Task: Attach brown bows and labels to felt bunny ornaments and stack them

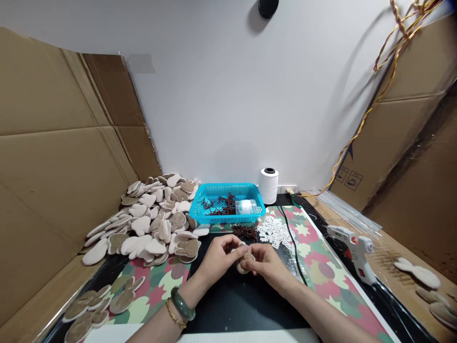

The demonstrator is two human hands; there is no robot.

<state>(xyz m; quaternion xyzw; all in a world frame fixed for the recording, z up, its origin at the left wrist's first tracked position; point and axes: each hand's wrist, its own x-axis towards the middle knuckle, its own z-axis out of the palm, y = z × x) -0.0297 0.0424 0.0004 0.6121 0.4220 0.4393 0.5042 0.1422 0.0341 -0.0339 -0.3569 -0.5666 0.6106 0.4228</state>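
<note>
Both my hands meet over the black mat (228,309), fingertips close together. Between them is a small fabric piece (243,267) with a tan face and a white edge, mostly covered by fingers. My left hand (220,259) pinches its upper left side; a green bangle and a gold bracelet circle that wrist. My right hand (267,263) grips the piece from the right, fingers curled. Just beyond the hands lie a heap of dark brown twig-like bits (245,232) and a pile of small white pieces (274,232).
A large pile of white and tan fabric shapes (143,226) is at left. Behind stand a blue basket (196,216) and a white thread cone (269,186). A glue gun (357,252) rests at right; a black cord (294,247) crosses the mat. Cardboard walls (53,166) flank the table.
</note>
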